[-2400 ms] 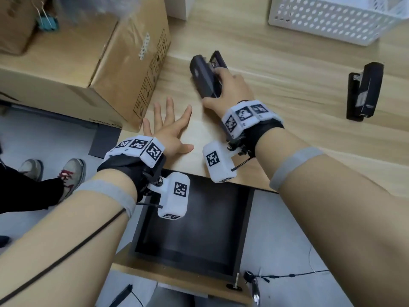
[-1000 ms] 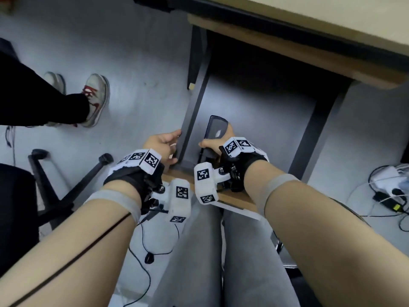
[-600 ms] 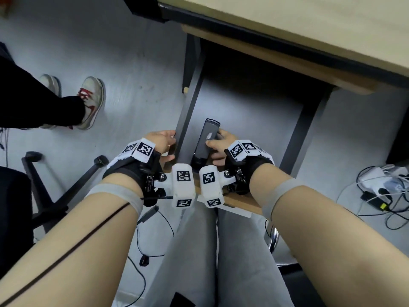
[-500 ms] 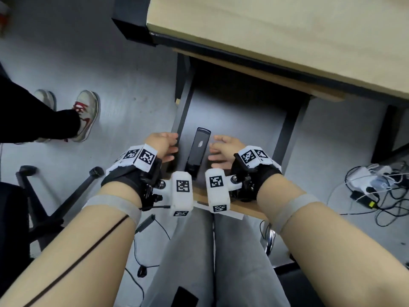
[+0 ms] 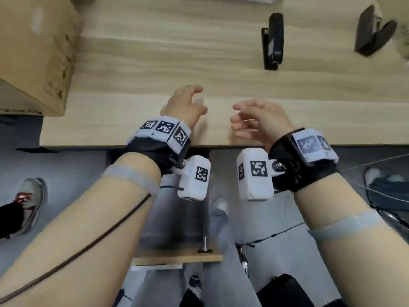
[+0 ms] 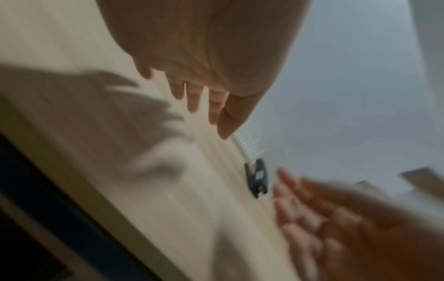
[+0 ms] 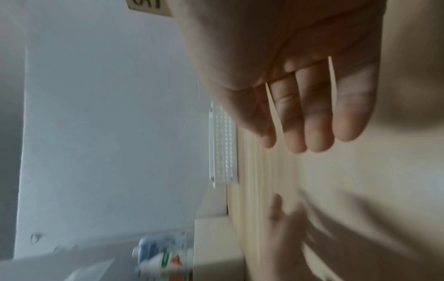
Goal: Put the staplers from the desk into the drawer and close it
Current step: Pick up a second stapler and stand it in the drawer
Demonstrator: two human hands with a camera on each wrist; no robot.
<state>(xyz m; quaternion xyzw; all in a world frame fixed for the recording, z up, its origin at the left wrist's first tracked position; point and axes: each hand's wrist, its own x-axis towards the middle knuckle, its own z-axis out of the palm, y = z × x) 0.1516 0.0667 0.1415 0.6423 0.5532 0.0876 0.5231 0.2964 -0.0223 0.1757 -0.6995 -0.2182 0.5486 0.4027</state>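
Observation:
Two black staplers lie on the wooden desk (image 5: 137,54): one (image 5: 272,41) at the back centre-right, another (image 5: 374,32) at the far right, half open. My left hand (image 5: 188,103) and right hand (image 5: 250,120) hover side by side over the desk's front edge, fingers loosely curled, both holding nothing. The left wrist view shows my left fingers (image 6: 199,102) spread, the nearer stapler (image 6: 257,178) beyond them and the blurred right hand (image 6: 336,218). The drawer is open below the desk; its wooden front (image 5: 177,254) shows, while my wrists hide its inside.
A cardboard box (image 5: 33,52) stands on the desk's left end. A white perforated basket (image 7: 223,144) sits at the back of the desk. Another person's shoe (image 5: 28,202) is on the floor at left, cables (image 5: 276,235) at right.
My right hand set a stapler down in the drawer and let go. Both hands have since risen from the drawer to above the desk's front edge, and my view has swung up to the desk.

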